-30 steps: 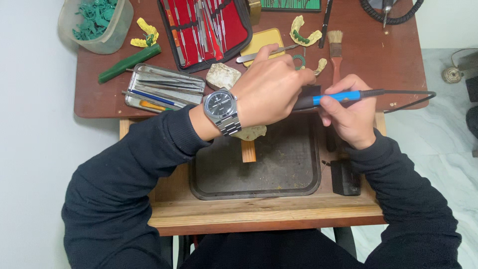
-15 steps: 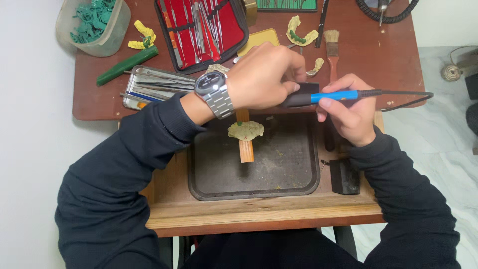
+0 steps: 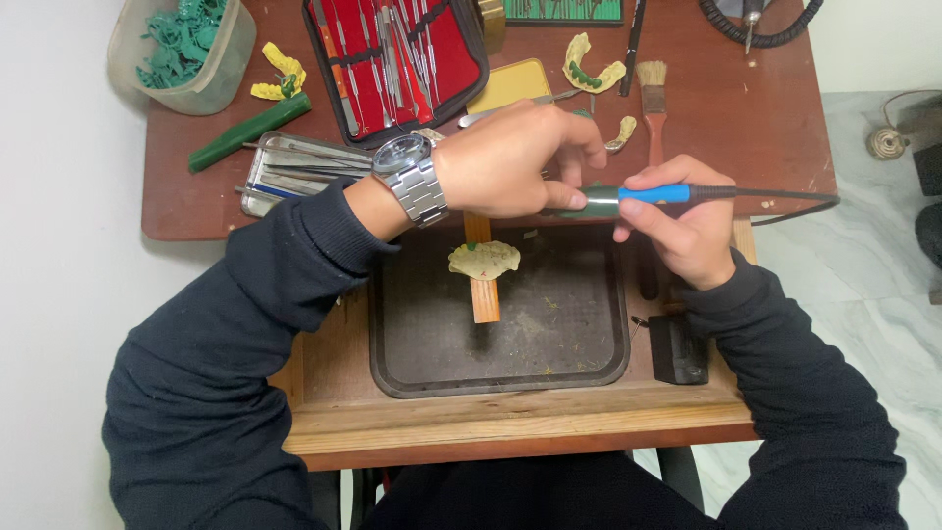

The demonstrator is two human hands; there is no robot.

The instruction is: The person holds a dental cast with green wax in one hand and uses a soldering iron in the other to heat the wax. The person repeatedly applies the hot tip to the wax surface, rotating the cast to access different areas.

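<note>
Reddish-brown wooden bench top (image 3: 775, 108) spans the far half of the view, with a lighter wooden pull-out shelf (image 3: 510, 417) near the person. Dark, shallow, rounded-corner tray (image 3: 579, 334) sits on that shelf, its matte surface dusted with small green flecks. Open instrument case (image 3: 392, 54), red-lined with rows of metal tools, lies far centre; a translucent plastic tub (image 3: 186, 54) of green pieces stands far left. A flat metal tin (image 3: 294, 172) of instruments lies just left of the wristwatch.

Right hand (image 3: 687, 231) is closed around the corded electric tool (image 3: 638, 194), fingers wrapped on its blue and green grip. Left hand (image 3: 520, 157) has thumb and fingers pinched at the tool's tip end; what they hold there, if anything, cannot be made out. A pale, arch-shaped plaster cast (image 3: 484, 260) rests on a narrow wooden peg (image 3: 485, 294) over the tray, near and below the left hand.
</note>
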